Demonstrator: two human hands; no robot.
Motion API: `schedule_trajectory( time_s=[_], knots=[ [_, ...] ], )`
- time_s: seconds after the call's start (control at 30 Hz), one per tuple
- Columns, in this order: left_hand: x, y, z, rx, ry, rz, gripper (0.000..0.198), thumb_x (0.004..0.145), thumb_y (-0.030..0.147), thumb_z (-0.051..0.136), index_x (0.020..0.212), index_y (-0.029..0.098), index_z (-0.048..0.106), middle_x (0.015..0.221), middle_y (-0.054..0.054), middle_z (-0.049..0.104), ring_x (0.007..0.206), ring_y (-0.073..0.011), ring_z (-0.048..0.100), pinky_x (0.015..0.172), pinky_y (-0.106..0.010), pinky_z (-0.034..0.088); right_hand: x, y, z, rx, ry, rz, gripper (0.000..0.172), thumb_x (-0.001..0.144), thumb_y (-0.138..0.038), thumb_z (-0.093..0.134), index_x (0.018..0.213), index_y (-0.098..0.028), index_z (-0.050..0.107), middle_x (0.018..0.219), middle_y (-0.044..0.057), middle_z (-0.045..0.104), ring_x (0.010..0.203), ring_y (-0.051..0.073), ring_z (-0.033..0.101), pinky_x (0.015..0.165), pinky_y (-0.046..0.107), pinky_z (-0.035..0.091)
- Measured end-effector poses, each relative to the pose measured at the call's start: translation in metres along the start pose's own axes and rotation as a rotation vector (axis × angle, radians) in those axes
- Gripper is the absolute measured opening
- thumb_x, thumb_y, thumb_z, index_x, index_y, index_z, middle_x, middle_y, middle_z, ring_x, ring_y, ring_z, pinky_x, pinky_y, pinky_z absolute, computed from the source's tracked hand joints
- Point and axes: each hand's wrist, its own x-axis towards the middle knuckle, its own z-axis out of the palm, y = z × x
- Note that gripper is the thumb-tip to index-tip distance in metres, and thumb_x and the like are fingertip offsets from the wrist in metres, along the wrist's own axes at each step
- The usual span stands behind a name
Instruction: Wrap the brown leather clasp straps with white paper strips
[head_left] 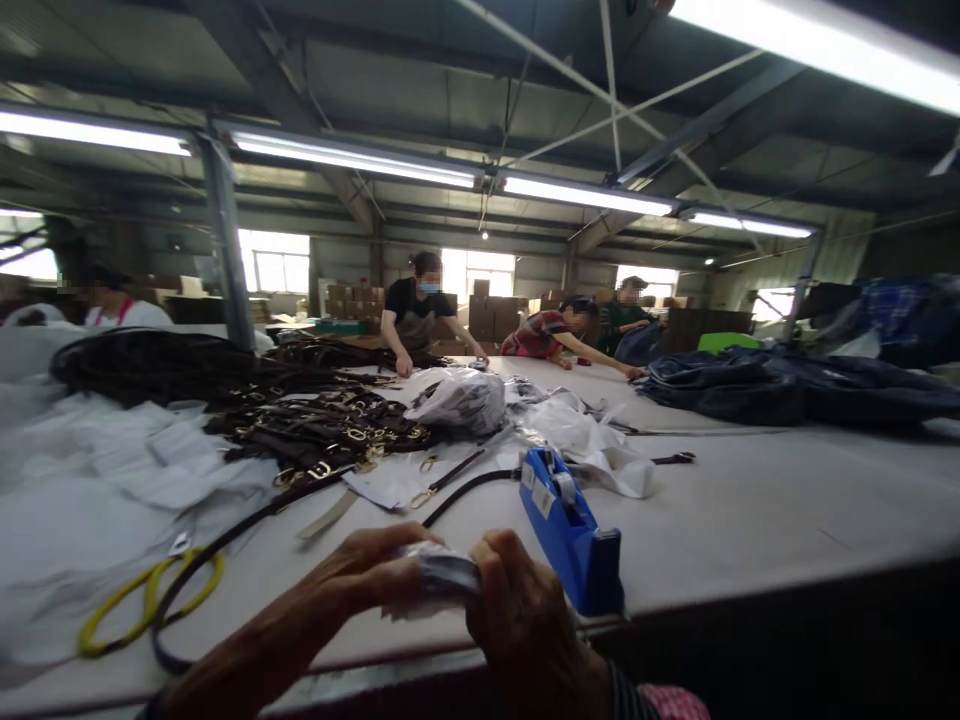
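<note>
Near the table's front edge, my left hand (375,570) and my right hand (521,610) are both closed on a small bundle wrapped in white tissue or plastic (429,582). A dark grey band shows across the bundle's top; what lies inside is hidden. Just right of my right hand stands a blue tape dispenser (574,540) with a roll in it. A dark brown strap (469,485) runs behind my hands toward the dispenser. Left of my left arm lie yellow-handled scissors (150,600), with another dark strap (225,540) curving over them.
Dark straps with gold buckles (337,430) are heaped at the left, beside white sheets (135,470). A clear bag of wrapped items (457,400) sits mid-table. Dark blue fabric (720,385) lies at the far right. Several people, including one in a mask (420,310), are around the table.
</note>
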Motion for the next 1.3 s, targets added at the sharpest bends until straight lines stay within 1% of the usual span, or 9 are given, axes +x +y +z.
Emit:
schedule_trajectory(
  time_s=[0.1, 0.23, 0.4, 0.53, 0.67, 0.87, 0.97, 1.07, 1.3],
  knots=[
    [0.004, -0.004, 0.005, 0.011, -0.009, -0.018, 0.032, 0.093, 0.048, 0.070, 0.113, 0.023, 0.066, 0.103, -0.008, 0.066, 0.097, -0.0261, 0.060, 0.085, -0.038, 0.053, 0.010, 0.019, 0.004, -0.114, -0.118, -0.225, 0.020, 0.098, -0.006, 0.041, 0.109, -0.012, 0.056, 0.093, 0.011, 0.065, 0.076, 0.023, 0.060, 0.059, 0.034, 0.047],
    [0.016, -0.020, 0.026, 0.009, -0.038, 0.003, 0.027, 0.094, 0.045, 0.069, 0.107, 0.022, 0.065, 0.098, -0.007, 0.064, 0.096, -0.0254, 0.058, 0.084, -0.038, 0.051, -0.006, 0.029, 0.020, -0.133, -0.310, -0.357, 0.020, 0.099, -0.007, 0.045, 0.115, -0.010, 0.056, 0.105, 0.014, 0.068, 0.084, 0.024, 0.064, 0.058, 0.034, 0.050],
    [0.007, -0.043, 0.038, 0.002, -0.101, 0.010, 0.010, 0.101, 0.029, 0.057, 0.096, 0.021, 0.059, 0.094, -0.006, 0.063, 0.095, -0.0231, 0.056, 0.086, -0.036, 0.047, -0.021, 0.031, 0.017, 0.261, -0.774, -0.048, 0.046, 0.098, -0.035, 0.066, 0.138, -0.020, 0.047, 0.139, 0.010, 0.059, 0.109, 0.022, 0.067, 0.077, 0.030, 0.061],
    [0.010, -0.040, 0.028, -0.025, -0.193, 0.009, 0.003, 0.096, 0.018, 0.060, 0.097, 0.020, 0.059, 0.098, -0.005, 0.063, 0.096, -0.0213, 0.056, 0.088, -0.034, 0.046, -0.008, 0.043, 0.005, 0.360, -0.934, 0.095, 0.048, 0.098, -0.016, 0.062, 0.143, -0.026, 0.049, 0.145, 0.008, 0.054, 0.109, 0.019, 0.067, 0.090, 0.031, 0.058],
    [0.024, -0.035, 0.011, 0.067, -0.305, -0.018, 0.018, 0.085, 0.006, 0.070, 0.092, 0.021, 0.065, 0.111, -0.004, 0.067, 0.114, -0.0236, 0.053, 0.096, -0.033, 0.045, 0.006, 0.060, 0.005, 0.392, -0.960, 0.126, 0.050, 0.095, -0.017, 0.066, 0.142, -0.031, 0.055, 0.145, 0.008, 0.051, 0.119, 0.023, 0.061, 0.094, 0.032, 0.053],
    [0.038, -0.033, -0.003, 0.396, -0.439, -0.067, 0.033, 0.082, 0.008, 0.079, 0.106, 0.028, 0.072, 0.127, -0.001, 0.067, 0.124, -0.0279, 0.048, 0.099, -0.039, 0.041, 0.011, 0.063, 0.029, 0.474, -0.923, 0.155, 0.012, 0.092, -0.017, 0.072, 0.104, -0.020, 0.071, 0.100, 0.000, 0.062, 0.084, 0.014, 0.061, 0.075, 0.024, 0.041],
    [0.041, -0.019, 0.008, 0.505, -0.416, -0.112, 0.033, 0.086, 0.018, 0.079, 0.117, 0.026, 0.070, 0.124, -0.006, 0.066, 0.120, -0.0310, 0.050, 0.095, -0.044, 0.042, 0.010, 0.057, 0.036, 0.488, -0.890, 0.155, 0.006, 0.095, -0.025, 0.072, 0.099, -0.021, 0.073, 0.091, -0.001, 0.060, 0.080, 0.014, 0.059, 0.071, 0.023, 0.037],
    [0.036, -0.013, 0.025, 0.420, -0.348, -0.222, 0.030, 0.094, 0.016, 0.068, 0.122, 0.027, 0.068, 0.109, -0.003, 0.068, 0.107, -0.0267, 0.055, 0.093, -0.041, 0.044, 0.008, 0.054, 0.038, 0.502, -0.848, 0.163, 0.009, 0.095, -0.029, 0.072, 0.101, -0.022, 0.074, 0.089, -0.001, 0.059, 0.080, 0.014, 0.059, 0.070, 0.023, 0.035],
    [0.021, -0.031, 0.047, 0.260, -0.182, -0.271, 0.016, 0.100, 0.036, 0.063, 0.107, 0.026, 0.072, 0.104, -0.002, 0.068, 0.101, -0.0260, 0.055, 0.095, -0.042, 0.041, 0.003, 0.049, 0.038, 0.499, -0.839, 0.277, 0.014, 0.091, -0.033, 0.078, 0.098, -0.021, 0.075, 0.094, -0.001, 0.062, 0.082, 0.014, 0.061, 0.072, 0.024, 0.038]
  ],
)
